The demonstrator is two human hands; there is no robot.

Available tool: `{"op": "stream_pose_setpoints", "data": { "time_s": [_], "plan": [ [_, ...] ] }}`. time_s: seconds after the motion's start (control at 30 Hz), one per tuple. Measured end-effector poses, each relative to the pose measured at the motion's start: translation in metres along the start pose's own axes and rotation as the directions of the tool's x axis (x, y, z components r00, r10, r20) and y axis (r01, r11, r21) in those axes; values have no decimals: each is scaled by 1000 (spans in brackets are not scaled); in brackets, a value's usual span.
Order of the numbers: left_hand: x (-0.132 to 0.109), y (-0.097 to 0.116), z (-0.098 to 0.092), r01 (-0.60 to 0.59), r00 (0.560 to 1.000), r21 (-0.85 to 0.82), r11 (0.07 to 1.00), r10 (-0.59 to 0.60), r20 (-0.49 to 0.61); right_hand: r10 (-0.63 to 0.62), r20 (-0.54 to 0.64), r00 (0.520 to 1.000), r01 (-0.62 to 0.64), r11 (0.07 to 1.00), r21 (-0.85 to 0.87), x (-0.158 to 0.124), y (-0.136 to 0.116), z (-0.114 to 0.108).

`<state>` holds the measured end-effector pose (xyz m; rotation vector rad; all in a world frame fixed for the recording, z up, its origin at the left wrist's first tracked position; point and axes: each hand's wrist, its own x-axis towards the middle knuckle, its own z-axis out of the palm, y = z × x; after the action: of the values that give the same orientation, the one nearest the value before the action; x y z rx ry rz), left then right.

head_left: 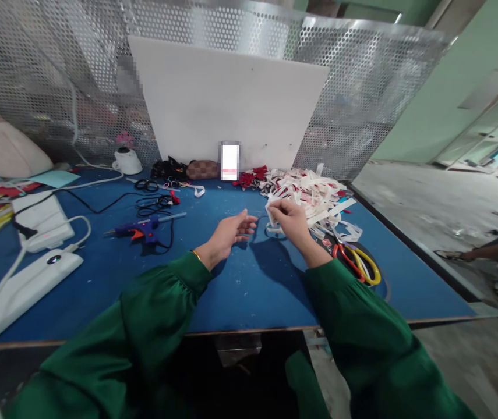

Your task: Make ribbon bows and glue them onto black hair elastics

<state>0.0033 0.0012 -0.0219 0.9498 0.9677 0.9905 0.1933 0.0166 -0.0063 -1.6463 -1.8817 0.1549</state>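
My left hand (230, 234) is held over the blue table with its fingers apart and slightly curled, nothing visible in it. To its right, my right hand (291, 219) pinches a white ribbon strip (270, 213) between thumb and fingers. A looped part of white ribbon (274, 230) hangs or lies just below those fingertips; whether it belongs to the same strip I cannot tell. Behind my right hand is a tangled pile of white and red ribbon strips (305, 187). Scissors with red and yellow handles (359, 263) lie beside my right forearm.
A blue glue gun (144, 230) rests left of my left hand, near coiled black cable. White power strips (25, 285) and cords cover the table's left side. A phone (230, 162) stands against the white board (231, 99). At far right, a person's legs (488, 250) show.
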Motion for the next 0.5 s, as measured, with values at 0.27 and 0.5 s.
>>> {"op": "stream_pose_setpoints", "data": {
  "time_s": [0.27,0.5],
  "plan": [
    [1,3,0,-53,995,-84,995,45,-86,-580,82,810,575,814,78,-30,-22,19],
    [0,8,3,-103,991,-44,994,99,-86,-371,-144,918,373,928,-9,-13,-6,4]
  ]
}}
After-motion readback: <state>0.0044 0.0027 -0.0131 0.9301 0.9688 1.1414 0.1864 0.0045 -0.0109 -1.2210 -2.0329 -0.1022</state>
